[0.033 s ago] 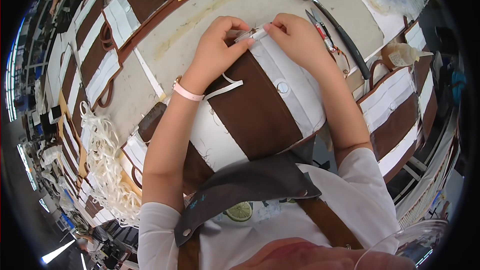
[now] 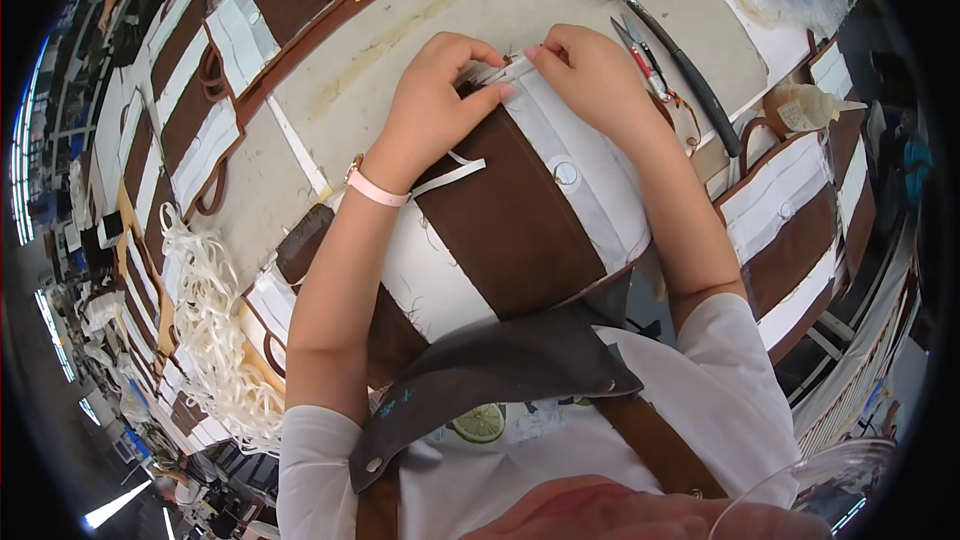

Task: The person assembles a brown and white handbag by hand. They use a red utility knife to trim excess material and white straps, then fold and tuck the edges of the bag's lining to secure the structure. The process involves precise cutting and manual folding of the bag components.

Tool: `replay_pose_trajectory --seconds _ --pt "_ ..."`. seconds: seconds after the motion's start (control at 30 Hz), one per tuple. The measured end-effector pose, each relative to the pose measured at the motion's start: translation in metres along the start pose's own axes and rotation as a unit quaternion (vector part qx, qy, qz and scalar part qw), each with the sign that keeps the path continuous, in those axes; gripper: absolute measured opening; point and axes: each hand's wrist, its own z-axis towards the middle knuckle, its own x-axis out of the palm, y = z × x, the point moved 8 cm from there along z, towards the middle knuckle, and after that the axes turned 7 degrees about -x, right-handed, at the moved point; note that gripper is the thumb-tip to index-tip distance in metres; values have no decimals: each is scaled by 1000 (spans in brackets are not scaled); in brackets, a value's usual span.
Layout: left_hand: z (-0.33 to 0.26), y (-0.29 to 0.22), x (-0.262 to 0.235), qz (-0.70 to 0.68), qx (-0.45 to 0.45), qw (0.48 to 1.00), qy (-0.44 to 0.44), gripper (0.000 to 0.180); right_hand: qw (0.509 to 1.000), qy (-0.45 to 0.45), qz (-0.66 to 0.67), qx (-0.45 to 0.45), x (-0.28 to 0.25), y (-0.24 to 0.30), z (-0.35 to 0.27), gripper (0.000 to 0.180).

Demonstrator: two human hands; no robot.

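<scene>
Striped panel (image 2: 510,215) of brown and white material lies across the near side of the worktable (image 2: 380,60), its lower part beside the person's dark apron (image 2: 500,365). At its far end both hands work near each other on the edge. The left hand (image 2: 440,95) bends thumb and forefinger toward the edge, with a gap between their tips; whether they grip a layer there, I cannot tell. The right hand (image 2: 592,70) appears to pinch the corner of the pale outer band between thumb and forefinger, the other fingers curled.

For good handling, I judge that the two pinches should stay close together, the layers even, and the pull light, so that the edge does not pucker (the frayed threads could easily catch a finger).

The stripes point from the hands toward the lower right, to the person's body, and this is their long axis; for the whole panel I cannot say, because the left forearm covers part. A round snap (image 2: 567,175) sits on the pale band.

Farther out, beyond the right hand, are snips (image 2: 641,61) and a hammer (image 2: 702,92); at left hangs a tangle of white strips (image 2: 215,340).
</scene>
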Motion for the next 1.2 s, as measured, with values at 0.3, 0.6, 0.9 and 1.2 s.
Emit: replay_pose_trajectory --seconds 0.3,0.6,0.9,1.2 --pt "-9 -18 8 163 71 982 -62 9 998 5 -59 24 2 -5 4 34" --pt "-13 -25 9 199 127 968 -88 7 998 -28 25 -50 10 -9 4 21" --pt "-31 -25 9 232 136 962 -53 12 990 -59 -79 -98 4 -3 -1 6" --pt "-2 16 2 -26 -97 995 23 29 970 -24 -123 -207 9 15 7 19"
